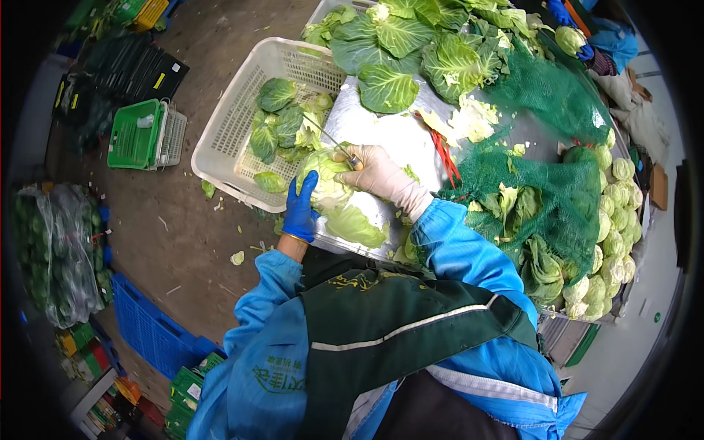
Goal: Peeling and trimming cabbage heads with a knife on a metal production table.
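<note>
My left hand (301, 212), in a blue glove, grips the left side of a pale green cabbage head (324, 179) at the near edge of a metal table (346, 118). In a whitish glove, my right hand (377, 173) holds a knife (331, 138) by its handle, its thin blade pointing up and left over the crate. The fingers of that hand rest at the top right of the cabbage. A loose cabbage leaf (357, 226) lies just below the head. Cut outer leaves lie in the white plastic crate (223, 132) at the left.
Large leaves (388, 88) cover the table's far part. Green mesh sacks (533, 170) and red ties (443, 151) lie to the right, beside stacked cabbages (616, 220). A co-worker's blue-gloved hand (585, 53) holds a cabbage at top right. Crates and a blue pallet (157, 327) stand on the floor.
</note>
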A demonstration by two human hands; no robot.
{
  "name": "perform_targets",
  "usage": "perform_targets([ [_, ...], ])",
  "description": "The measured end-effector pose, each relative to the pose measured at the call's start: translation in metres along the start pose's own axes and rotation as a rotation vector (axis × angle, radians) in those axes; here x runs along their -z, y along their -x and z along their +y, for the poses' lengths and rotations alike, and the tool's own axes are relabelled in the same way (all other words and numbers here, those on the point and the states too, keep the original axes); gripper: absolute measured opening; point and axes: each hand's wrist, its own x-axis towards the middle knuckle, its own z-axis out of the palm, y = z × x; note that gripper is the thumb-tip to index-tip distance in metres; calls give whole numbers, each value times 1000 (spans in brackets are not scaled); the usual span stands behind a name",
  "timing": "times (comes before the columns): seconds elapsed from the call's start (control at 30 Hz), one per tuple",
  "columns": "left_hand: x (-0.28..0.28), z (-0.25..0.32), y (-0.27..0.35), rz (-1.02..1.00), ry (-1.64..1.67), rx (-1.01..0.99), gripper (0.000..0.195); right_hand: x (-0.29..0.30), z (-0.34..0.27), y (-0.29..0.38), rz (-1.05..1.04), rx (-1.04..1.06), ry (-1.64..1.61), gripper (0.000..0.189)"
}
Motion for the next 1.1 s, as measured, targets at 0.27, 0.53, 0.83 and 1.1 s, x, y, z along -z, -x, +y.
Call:
perform_targets([
  [0.27, 21, 21, 11, -70, -53, -70, 61, 40, -56, -13, 43, -305, -201, 11],
  [0.53, 55, 40, 6, -515, 471, 102, 57, 48, -31, -32, 426, -353, -294, 40],
  [0.83, 32, 51, 1, -125, 54, -71, 62, -5, -54, -3, 20, -470, -487, 33],
  [1.1, -7, 50, 10, -253, 394, 66, 76, 13, -13, -44, 464, -527, -613, 15],
])
